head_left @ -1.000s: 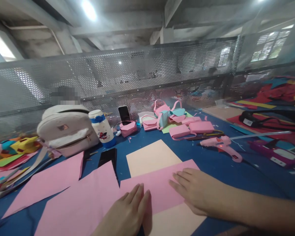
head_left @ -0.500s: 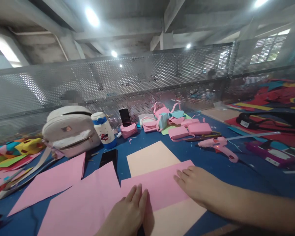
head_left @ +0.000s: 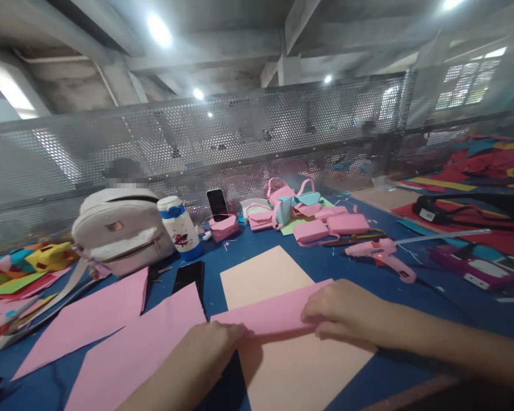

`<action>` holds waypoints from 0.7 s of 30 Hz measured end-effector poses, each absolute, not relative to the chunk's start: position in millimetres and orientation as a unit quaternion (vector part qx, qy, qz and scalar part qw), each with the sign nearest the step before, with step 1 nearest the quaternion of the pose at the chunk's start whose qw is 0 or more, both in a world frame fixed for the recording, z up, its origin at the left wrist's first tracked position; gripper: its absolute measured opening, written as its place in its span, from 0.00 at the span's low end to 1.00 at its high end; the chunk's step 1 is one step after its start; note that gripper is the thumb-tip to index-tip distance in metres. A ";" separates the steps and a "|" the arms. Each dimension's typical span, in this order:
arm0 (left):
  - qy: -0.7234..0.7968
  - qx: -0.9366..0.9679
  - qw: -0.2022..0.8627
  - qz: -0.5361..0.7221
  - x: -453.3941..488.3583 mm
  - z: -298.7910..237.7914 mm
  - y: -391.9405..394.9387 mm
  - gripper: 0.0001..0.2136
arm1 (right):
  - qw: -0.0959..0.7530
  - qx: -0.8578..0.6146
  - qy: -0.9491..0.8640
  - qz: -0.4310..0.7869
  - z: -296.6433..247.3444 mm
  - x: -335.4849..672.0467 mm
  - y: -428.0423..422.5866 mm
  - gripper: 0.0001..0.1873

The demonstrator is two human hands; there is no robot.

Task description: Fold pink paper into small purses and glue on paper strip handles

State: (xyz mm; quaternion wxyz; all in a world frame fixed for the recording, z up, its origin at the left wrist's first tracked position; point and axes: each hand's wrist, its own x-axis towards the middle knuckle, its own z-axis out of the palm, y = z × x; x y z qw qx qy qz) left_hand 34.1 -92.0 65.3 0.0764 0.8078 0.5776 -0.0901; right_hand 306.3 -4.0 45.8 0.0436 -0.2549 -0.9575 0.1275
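A strip of pink paper [head_left: 269, 313] lies across a peach sheet [head_left: 300, 374], and both my hands grip its near edge, which is lifted or folded over. My left hand [head_left: 218, 342] pinches the strip's left end between thumb and fingers. At the right end my right hand [head_left: 338, 311] has its fingers curled round the same edge. Left of my left hand lies a larger pink sheet [head_left: 141, 348], with another pink sheet [head_left: 89, 319] beyond it. The undersides of my fingers are hidden.
A phone [head_left: 188, 279], a water bottle [head_left: 180, 228] and a backpack [head_left: 122, 228] stand or lie to the left. Small pink paper bags [head_left: 310, 231] sit at the back. To the right are a pink glue gun [head_left: 381, 254], its glue stick protruding, and a purple device [head_left: 473, 268].
My hands went from lying flat on the pink strip to gripping its near edge. The strip now shows narrower, its near edge raised or turned over. My left hand shifted left.
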 end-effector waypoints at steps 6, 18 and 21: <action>0.584 0.796 0.149 0.045 19.1 61.5 -87.9 0.15 | 0.132 -0.324 -0.895 0.277 47.9 306.6 9.6 0.15; 0.565 0.813 0.116 0.079 18.1 60.2 -85.0 0.14 | 0.148 -0.314 -0.908 0.236 52.3 303.6 7.8 0.13; 0.572 0.809 0.084 0.109 10.9 64.3 -79.2 0.14 | 0.164 -0.314 -0.909 0.221 60.1 305.2 9.7 0.10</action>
